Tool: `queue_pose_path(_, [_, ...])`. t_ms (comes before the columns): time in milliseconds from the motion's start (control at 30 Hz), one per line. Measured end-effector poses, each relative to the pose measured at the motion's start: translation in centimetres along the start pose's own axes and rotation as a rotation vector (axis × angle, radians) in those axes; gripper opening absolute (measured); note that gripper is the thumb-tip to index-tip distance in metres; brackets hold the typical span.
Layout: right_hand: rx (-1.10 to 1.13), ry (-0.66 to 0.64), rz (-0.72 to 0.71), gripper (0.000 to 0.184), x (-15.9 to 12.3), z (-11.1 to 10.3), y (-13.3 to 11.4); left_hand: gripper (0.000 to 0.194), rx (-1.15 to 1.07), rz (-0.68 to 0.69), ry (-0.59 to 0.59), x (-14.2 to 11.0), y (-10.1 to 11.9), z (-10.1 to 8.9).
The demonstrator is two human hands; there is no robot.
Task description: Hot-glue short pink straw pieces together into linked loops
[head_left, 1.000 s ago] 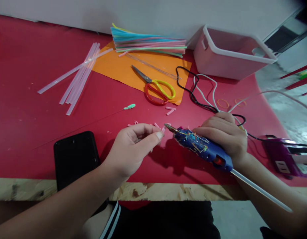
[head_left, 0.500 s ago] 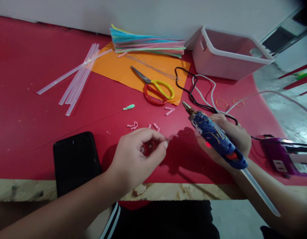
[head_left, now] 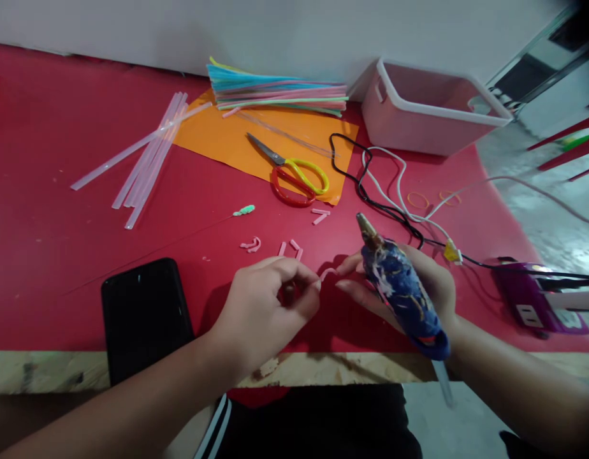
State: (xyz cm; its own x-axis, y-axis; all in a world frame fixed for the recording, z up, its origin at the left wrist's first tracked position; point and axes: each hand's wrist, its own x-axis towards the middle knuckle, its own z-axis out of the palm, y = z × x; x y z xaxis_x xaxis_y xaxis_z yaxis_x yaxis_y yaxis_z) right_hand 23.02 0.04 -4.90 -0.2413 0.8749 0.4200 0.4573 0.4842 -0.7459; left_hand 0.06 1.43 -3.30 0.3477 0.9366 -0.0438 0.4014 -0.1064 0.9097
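My left hand (head_left: pixel 261 312) pinches one end of a small curved pink piece (head_left: pixel 328 272) between thumb and forefinger. My right hand (head_left: pixel 435 280) is closed round a blue hot glue gun (head_left: pixel 400 290), its nozzle pointing away from me and a clear glue stick coming out of its rear. The right thumb and fingertip are at the pink piece's other end; whether they grip it I cannot tell. Just beyond my left hand lie short cut pink pieces (head_left: pixel 295 245) and a curled pink bit (head_left: pixel 251 244). A thin wire with a green fuzzy tip (head_left: pixel 245 210) lies to the left.
Scissors (head_left: pixel 278 159) and a bundle of pipe cleaners (head_left: pixel 280 89) rest on orange paper (head_left: pixel 213 143). Clear glue sticks (head_left: pixel 148 159) lie left, a black phone (head_left: pixel 146 312) nearer me. Cables (head_left: pixel 394 204), a purple power strip (head_left: pixel 533 299) and a pink bin (head_left: pixel 419 121) are right.
My right hand has moved left with the glue gun, bringing its fingertips to the pink piece. The nozzle now points more straight ahead. My left hand keeps its pinch.
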Motion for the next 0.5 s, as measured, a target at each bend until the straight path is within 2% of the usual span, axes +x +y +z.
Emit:
queue_pose_path(100, [-0.002,0.013,-0.041,0.031,0.0,0.1,0.1,0.006,-0.081,-0.058,-0.025,0.11,0.1,0.01])
queue_pose_path(500, [0.009,-0.011,-0.069,0.03,0.23,0.37,-0.16,0.006,-0.163,-0.063,-0.101,0.05,-0.04,0.17])
